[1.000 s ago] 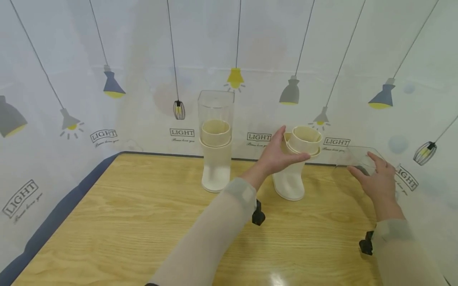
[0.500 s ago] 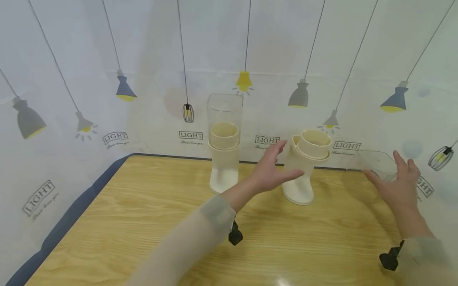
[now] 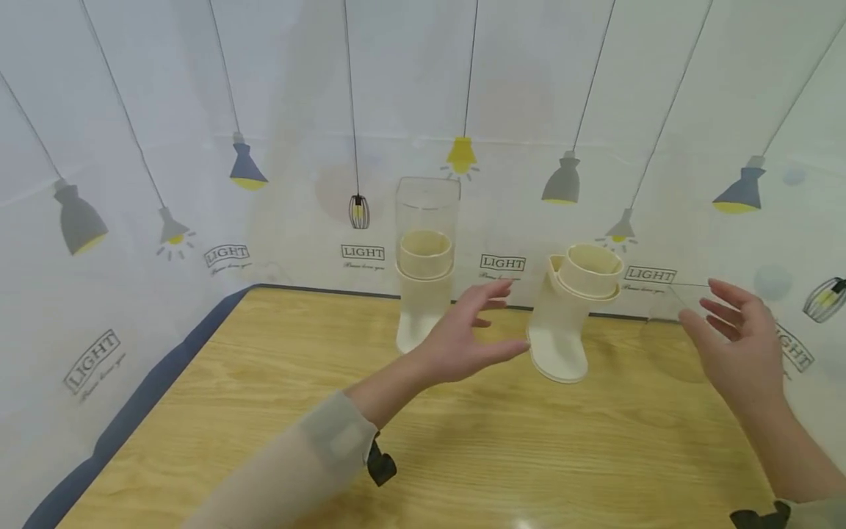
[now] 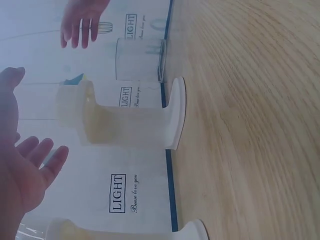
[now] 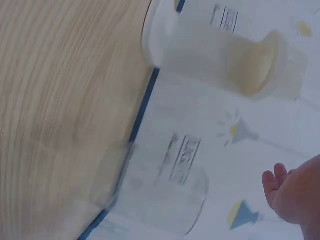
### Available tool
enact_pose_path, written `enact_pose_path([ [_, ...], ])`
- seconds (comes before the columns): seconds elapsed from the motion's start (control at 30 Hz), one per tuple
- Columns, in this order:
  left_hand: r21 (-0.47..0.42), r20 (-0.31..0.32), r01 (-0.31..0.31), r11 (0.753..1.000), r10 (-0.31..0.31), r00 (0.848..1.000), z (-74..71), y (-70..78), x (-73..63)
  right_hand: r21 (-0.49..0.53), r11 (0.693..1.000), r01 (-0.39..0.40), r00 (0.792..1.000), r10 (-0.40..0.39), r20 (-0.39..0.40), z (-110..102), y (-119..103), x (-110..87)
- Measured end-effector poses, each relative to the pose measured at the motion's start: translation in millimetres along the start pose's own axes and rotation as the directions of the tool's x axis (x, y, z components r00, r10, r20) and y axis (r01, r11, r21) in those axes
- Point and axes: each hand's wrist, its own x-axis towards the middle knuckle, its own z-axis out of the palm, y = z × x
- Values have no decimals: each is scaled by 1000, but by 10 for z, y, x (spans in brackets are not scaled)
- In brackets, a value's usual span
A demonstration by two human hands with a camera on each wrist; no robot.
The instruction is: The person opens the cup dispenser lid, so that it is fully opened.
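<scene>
Two cream dispenser-like stands with ring tops are on the wooden table. A clear square-topped container [image 3: 426,202] sits on the left stand [image 3: 424,297]. The right stand [image 3: 558,319] has a bare ring and tilts slightly in the head view. My left hand [image 3: 456,338] hovers between the two, fingers spread and holding nothing; it overlaps the left stand's base in view. A second clear container [image 5: 162,187] stands on the table to the right of the right stand. My right hand [image 3: 743,353] is near it, relaxed and apart from it in the right wrist view [image 5: 295,192].
The wooden table [image 3: 264,411] has a dark blue edge along its back and left side. Behind it hangs a white curtain [image 3: 297,88] printed with lamps and the word LIGHT. A black wrist mount [image 3: 381,463] sits at my left cuff.
My left hand has come off the right stand's ring and moved left and down. The right hand has drawn back from the loose clear container. The head view has shifted slightly.
</scene>
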Motion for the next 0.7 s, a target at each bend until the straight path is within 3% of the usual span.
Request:
enact_pose_path([
  [0.2, 0, -13, -42, 999, 42, 999, -223, 48, -225, 85, 983, 165, 982, -172, 75, 196, -300, -245],
  [0.43, 30, -49, -84, 996, 85, 995, -410, -9, -387, 150, 925, 348, 920, -368, 136, 492, -544, -466],
  [0.7, 7, -148, -29, 1000, 30, 989, -712, -106, -604, 144, 894, 424, 862, -447, 239, 782, -928, -618],
])
